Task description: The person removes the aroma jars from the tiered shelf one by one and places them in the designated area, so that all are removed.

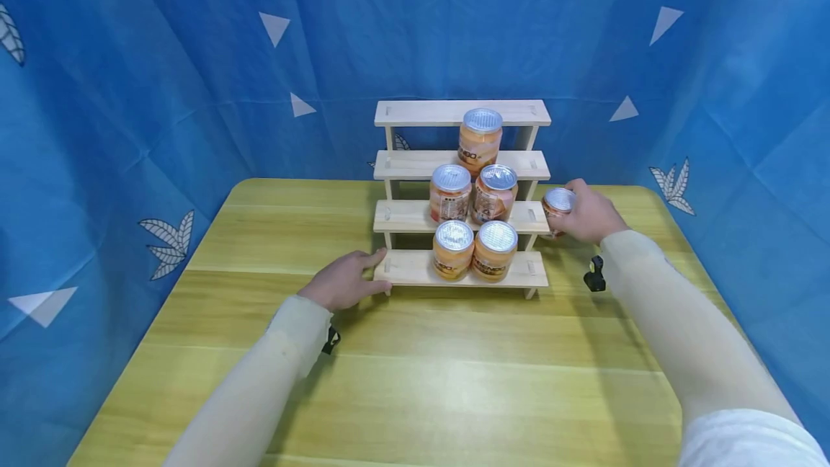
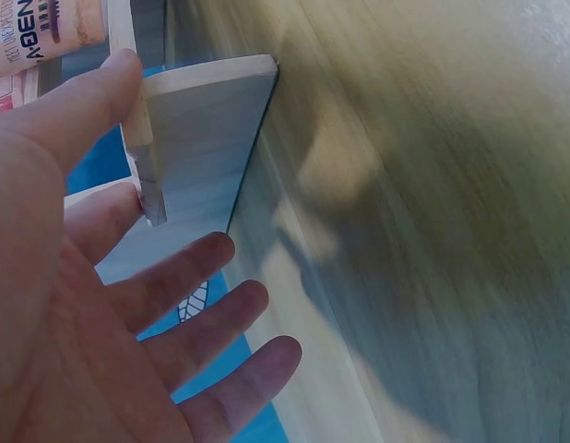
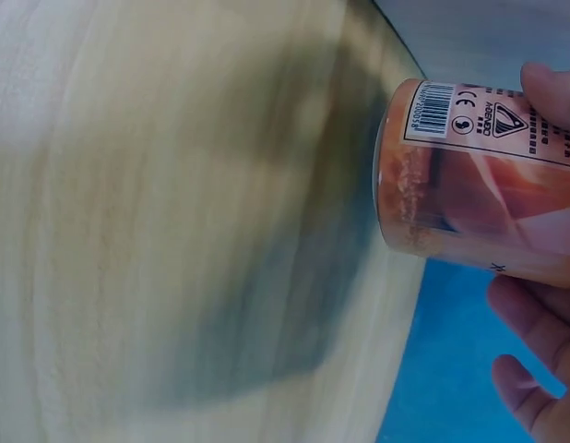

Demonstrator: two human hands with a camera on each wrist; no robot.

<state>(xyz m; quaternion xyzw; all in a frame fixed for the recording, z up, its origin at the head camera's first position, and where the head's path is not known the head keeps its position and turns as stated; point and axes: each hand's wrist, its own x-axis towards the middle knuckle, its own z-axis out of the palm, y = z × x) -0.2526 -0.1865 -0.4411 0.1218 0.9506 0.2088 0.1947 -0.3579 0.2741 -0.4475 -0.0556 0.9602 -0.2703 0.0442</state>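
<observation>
A four-step wooden display rack (image 1: 402, 216) stands near the far side of the table. At its left end my left hand (image 1: 340, 281) pinches the lowest board (image 2: 137, 138) between thumb and index finger, the other fingers spread. My right hand (image 1: 593, 215) grips an orange can (image 1: 558, 199) with a silver lid, just right of the rack. In the right wrist view this can (image 3: 479, 185) shows a barcode and a pink-orange label, its base close over the tabletop. On the rack, two cans (image 1: 454, 254) sit on the lowest step, two (image 1: 450, 197) on the second and one (image 1: 480, 143) on the third.
The yellow wood-grain table (image 1: 415, 380) spreads out in front of the rack. Blue cloth (image 1: 337, 34) with white leaf and triangle prints hangs behind it and along both sides. A dark wrist strap piece (image 1: 594, 274) hangs under the right wrist.
</observation>
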